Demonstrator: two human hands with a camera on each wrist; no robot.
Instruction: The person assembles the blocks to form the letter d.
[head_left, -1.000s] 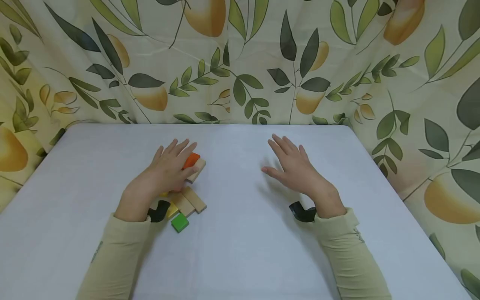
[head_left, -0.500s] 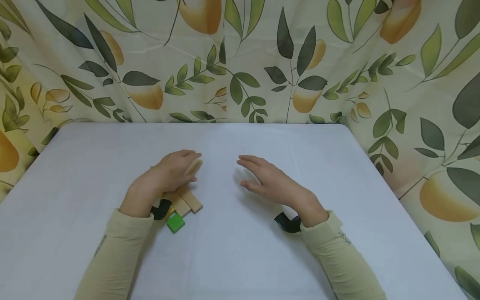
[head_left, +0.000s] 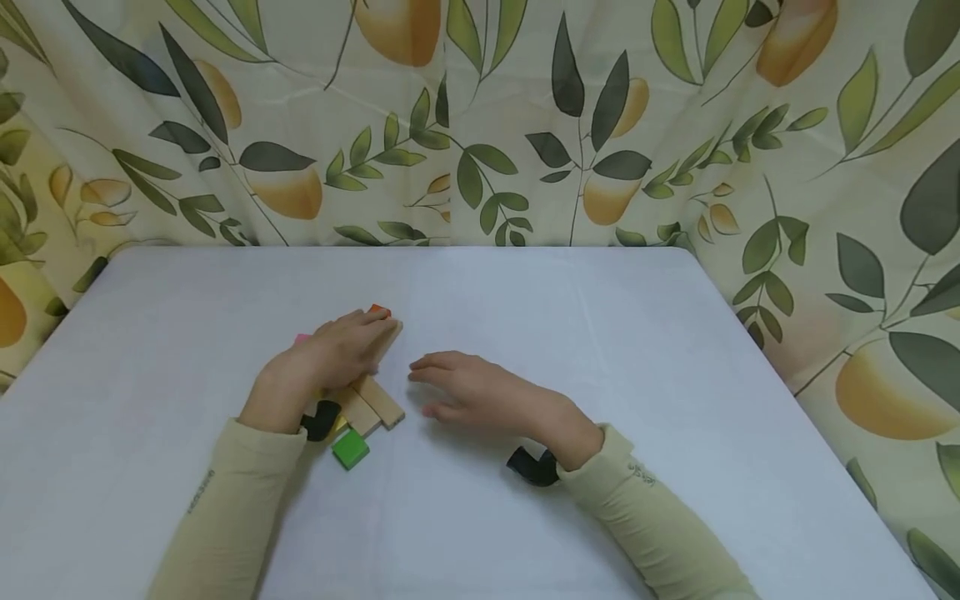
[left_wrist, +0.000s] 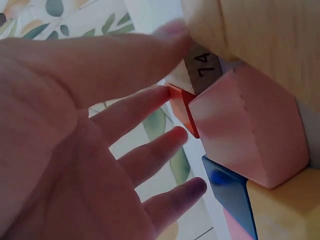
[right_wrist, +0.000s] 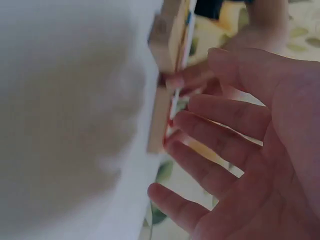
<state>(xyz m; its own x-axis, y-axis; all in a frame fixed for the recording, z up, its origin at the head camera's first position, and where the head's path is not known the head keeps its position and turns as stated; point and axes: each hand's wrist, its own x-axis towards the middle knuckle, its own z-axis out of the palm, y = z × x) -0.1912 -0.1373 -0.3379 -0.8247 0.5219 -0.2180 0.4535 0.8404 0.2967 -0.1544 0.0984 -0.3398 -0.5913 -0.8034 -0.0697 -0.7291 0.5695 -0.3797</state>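
My left hand lies over a cluster of toy blocks, thumb and index finger pinching a wooden block by its ends. In the left wrist view, that block's end bears printed black marks. An orange block sits beside the index fingertip. Under the palm are a pinkish block, a blue block and a yellow block. Nearer me lie wooden blocks and a green block. My right hand hovers right of the cluster, fingers extended, holding nothing.
The blocks are on a white-covered table, left of its middle. A leaf-and-fruit patterned curtain hangs behind and along the sides. Black wrist mounts stick out below both wrists.
The right hand has swept left and nearer me, toward the blocks. The left hand's spread fingers have drawn in and come down around the wooden block. The head view has shifted slightly.
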